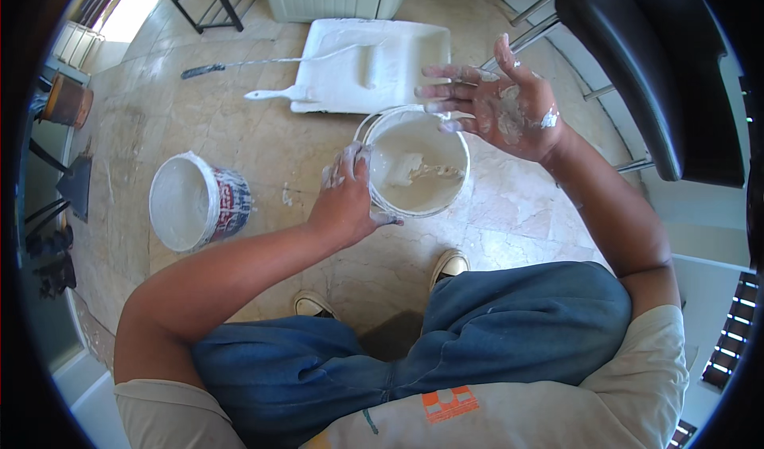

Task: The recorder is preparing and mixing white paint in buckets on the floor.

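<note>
Tray [338, 51] beyond; bucket [398, 134] between your left hand [344, 190] and right hand [513, 115].
The tray lies on the far side of the bucket. The bucket sits ahead of your feet, mouth upward, its long axis roughly upright; a slight tilt cannot be ruled out. The pail [231, 202] sits well apart, to the left. Your left hand is nearer: it grasps the bucket's left side at the rim, thumb toward you, so the bucket lies directly right of this grip. Your right hand is released, smeared palm toward you, fingers pointing left; the bucket lies left of and below that palm. You cannot tell whether its fingertips touch the rim. Pale paste [410, 168] is inside the bucket.
</note>
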Demonstrator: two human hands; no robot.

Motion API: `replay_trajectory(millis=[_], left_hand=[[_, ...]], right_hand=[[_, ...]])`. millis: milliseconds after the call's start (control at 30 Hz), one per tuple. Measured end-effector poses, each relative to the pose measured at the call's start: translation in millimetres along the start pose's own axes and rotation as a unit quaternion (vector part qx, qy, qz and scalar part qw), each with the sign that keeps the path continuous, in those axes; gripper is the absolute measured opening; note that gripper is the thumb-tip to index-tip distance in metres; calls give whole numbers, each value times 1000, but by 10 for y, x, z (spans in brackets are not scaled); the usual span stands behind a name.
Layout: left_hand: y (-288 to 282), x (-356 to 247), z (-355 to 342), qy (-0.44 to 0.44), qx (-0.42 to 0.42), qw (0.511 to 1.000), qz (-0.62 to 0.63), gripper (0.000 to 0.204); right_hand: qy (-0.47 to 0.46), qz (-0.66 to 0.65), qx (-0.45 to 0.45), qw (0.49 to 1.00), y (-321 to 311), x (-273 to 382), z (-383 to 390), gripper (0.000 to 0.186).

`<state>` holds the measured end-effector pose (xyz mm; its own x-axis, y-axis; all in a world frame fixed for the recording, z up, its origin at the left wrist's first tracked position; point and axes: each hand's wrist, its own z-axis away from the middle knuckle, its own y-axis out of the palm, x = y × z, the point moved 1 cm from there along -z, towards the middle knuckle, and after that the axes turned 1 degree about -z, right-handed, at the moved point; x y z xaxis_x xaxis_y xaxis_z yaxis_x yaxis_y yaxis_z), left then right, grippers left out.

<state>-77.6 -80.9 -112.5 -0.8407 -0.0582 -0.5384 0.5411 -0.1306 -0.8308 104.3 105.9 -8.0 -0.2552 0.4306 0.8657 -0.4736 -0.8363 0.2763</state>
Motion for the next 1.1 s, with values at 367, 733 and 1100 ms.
replay_trajectory(millis=[367,733,1100], left_hand=[[328,-739,-451,-59,33,997,21,120],[-254,-1386,-1169,-79,-154,861,478,76],[-1147,-2172,-762,188,-14,486,853,87]], right_hand=[[-125,-265,31,956,-87,109,68,109],[-406,-185,32,894,-351,1467,88,77],[-353,-619,505,487,774,2650,878,67]])
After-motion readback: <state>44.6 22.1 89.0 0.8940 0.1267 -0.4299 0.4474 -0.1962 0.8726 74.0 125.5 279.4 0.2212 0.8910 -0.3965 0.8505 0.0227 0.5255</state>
